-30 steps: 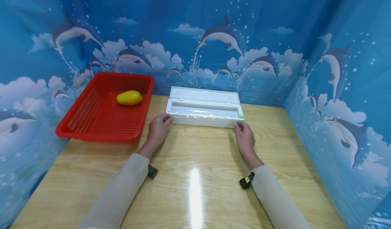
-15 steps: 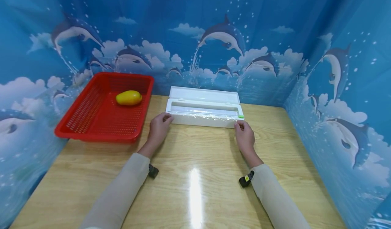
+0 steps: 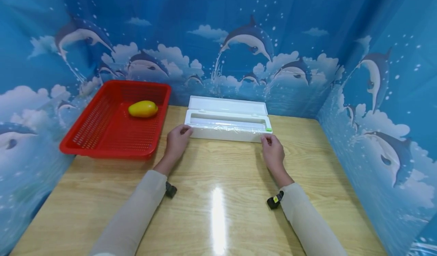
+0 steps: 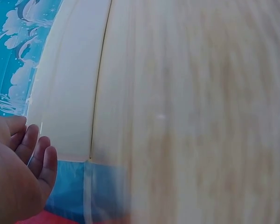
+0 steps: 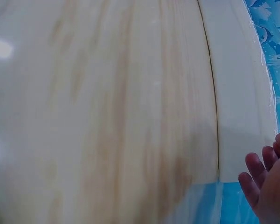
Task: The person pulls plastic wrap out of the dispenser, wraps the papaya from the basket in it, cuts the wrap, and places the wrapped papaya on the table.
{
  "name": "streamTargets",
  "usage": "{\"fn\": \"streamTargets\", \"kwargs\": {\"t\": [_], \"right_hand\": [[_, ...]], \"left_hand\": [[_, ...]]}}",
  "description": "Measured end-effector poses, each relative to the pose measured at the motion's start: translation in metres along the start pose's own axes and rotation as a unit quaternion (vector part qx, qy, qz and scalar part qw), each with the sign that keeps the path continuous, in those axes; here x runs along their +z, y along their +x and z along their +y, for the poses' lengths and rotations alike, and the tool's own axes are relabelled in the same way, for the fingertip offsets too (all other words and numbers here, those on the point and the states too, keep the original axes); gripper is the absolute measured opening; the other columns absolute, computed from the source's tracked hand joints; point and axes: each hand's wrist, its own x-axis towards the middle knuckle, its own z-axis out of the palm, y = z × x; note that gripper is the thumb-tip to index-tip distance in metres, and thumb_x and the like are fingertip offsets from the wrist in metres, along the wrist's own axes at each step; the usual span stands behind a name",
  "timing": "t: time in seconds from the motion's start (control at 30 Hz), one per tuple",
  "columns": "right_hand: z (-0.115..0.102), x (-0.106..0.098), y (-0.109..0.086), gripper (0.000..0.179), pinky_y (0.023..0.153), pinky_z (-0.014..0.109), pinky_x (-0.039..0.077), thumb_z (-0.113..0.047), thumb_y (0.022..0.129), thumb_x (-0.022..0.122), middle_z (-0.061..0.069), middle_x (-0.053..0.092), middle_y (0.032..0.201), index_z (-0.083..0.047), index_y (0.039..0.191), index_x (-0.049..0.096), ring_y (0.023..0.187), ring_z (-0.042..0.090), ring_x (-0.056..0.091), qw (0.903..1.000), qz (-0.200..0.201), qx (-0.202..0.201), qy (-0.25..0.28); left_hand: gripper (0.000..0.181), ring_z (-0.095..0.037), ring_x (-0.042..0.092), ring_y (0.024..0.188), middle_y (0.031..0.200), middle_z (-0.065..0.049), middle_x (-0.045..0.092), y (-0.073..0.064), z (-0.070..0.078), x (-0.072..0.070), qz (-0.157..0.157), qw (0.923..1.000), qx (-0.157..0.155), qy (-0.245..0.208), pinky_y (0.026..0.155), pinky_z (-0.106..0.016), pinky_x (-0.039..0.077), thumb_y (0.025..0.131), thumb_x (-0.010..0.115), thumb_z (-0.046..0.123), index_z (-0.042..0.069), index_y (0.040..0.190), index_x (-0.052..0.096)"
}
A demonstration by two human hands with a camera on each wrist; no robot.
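A long white cling film dispenser (image 3: 225, 135) stands on the table with its lid (image 3: 228, 105) tipped back. Clear, shiny cling film (image 3: 232, 128) lies along its front top edge, and a green tab (image 3: 269, 129) sits at the right end. At the left front corner, my left hand (image 3: 177, 140) pinches the film's edge between thumb and forefinger. My right hand (image 3: 274, 151) pinches it likewise at the right front corner. Both wrist views show the hands (image 4: 18, 172) beside the dispenser's plain front face (image 5: 242, 93), other fingers loosely bent; the film in the grip is barely visible.
A red plastic basket (image 3: 157, 134) stands left of the dispenser, close to my left hand. Inside it lies a yellow, mango-like fruit (image 3: 143, 109). Blue dolphin-print curtains (image 3: 218, 40) enclose the back and sides of the wooden table (image 3: 252, 203).
Almost nothing differs. Both hands stay at the dispenser's front corners, and the whole scene shifts very slightly in the head view.
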Motion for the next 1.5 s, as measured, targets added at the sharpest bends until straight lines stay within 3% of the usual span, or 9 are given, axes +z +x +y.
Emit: {"fn": "streamTargets", "kwargs": {"t": [0.53,0.67,0.8,1.0,1.13,1.37,1.5], "right_hand": [[-0.012,-0.011,0.002,0.034,0.080,0.041,0.052,-0.036,0.104,0.051,0.009,0.069,0.104,-0.008,0.116,0.067,0.091,0.026,0.063,0.9982,0.004,-0.022,-0.056],[-0.014,-0.014,0.004,0.035,0.072,0.034,0.051,-0.036,0.103,0.051,0.010,0.068,0.102,-0.008,0.115,0.068,0.087,0.024,0.061,0.9997,-0.002,-0.014,-0.020],[-0.013,-0.017,0.006,0.033,0.066,0.024,0.049,-0.034,0.102,0.055,0.010,0.067,0.099,-0.007,0.115,0.068,0.087,0.024,0.061,0.9985,-0.017,-0.004,0.051],[-0.010,-0.019,0.008,0.033,0.060,0.017,0.047,-0.032,0.102,0.059,0.012,0.065,0.098,-0.003,0.115,0.067,0.094,0.034,0.064,0.9916,-0.036,-0.012,0.124],[-0.009,-0.020,0.009,0.036,0.058,0.019,0.047,-0.035,0.102,0.058,0.013,0.066,0.101,-0.004,0.118,0.067,0.094,0.032,0.064,0.9909,-0.039,-0.009,0.129],[-0.013,-0.021,0.012,0.037,0.062,0.019,0.048,-0.037,0.103,0.055,0.013,0.066,0.103,-0.005,0.117,0.066,0.088,0.016,0.062,0.9924,-0.033,-0.015,0.117],[-0.018,-0.023,0.015,0.036,0.065,0.020,0.048,-0.036,0.104,0.053,0.014,0.066,0.105,-0.005,0.119,0.065,0.088,0.016,0.062,0.9935,-0.035,-0.017,0.107]], "left_hand": [[0.030,-0.023,0.061,0.111,0.121,-0.006,0.068,0.002,0.002,-0.005,-0.007,0.9999,0.007,0.002,0.100,-0.041,0.054,0.101,0.062,0.033,0.014,0.123,0.069],[0.030,-0.024,0.060,0.111,0.122,-0.008,0.068,0.001,0.005,-0.007,-0.012,0.9999,0.009,-0.007,0.101,-0.042,0.053,0.101,0.062,0.032,0.012,0.123,0.068],[0.030,-0.025,0.060,0.111,0.121,-0.008,0.068,0.001,0.008,-0.008,-0.016,0.9998,0.006,-0.009,0.101,-0.042,0.052,0.100,0.063,0.032,0.012,0.122,0.069],[0.031,-0.025,0.059,0.111,0.120,-0.007,0.068,0.003,0.009,-0.008,-0.020,0.9996,-0.003,-0.021,0.101,-0.042,0.052,0.100,0.063,0.033,0.012,0.122,0.069],[0.032,-0.025,0.059,0.110,0.120,-0.007,0.068,0.003,0.009,-0.009,-0.018,0.9994,-0.003,-0.031,0.101,-0.041,0.052,0.100,0.063,0.034,0.013,0.123,0.069],[0.033,-0.023,0.060,0.113,0.123,-0.006,0.068,0.005,0.013,-0.009,-0.005,0.9997,0.007,-0.024,0.102,-0.040,0.053,0.100,0.063,0.035,0.015,0.125,0.069],[0.035,-0.023,0.060,0.112,0.123,-0.005,0.068,0.006,0.017,-0.010,0.002,0.9997,0.008,-0.025,0.102,-0.039,0.053,0.100,0.063,0.037,0.015,0.126,0.069]]}}
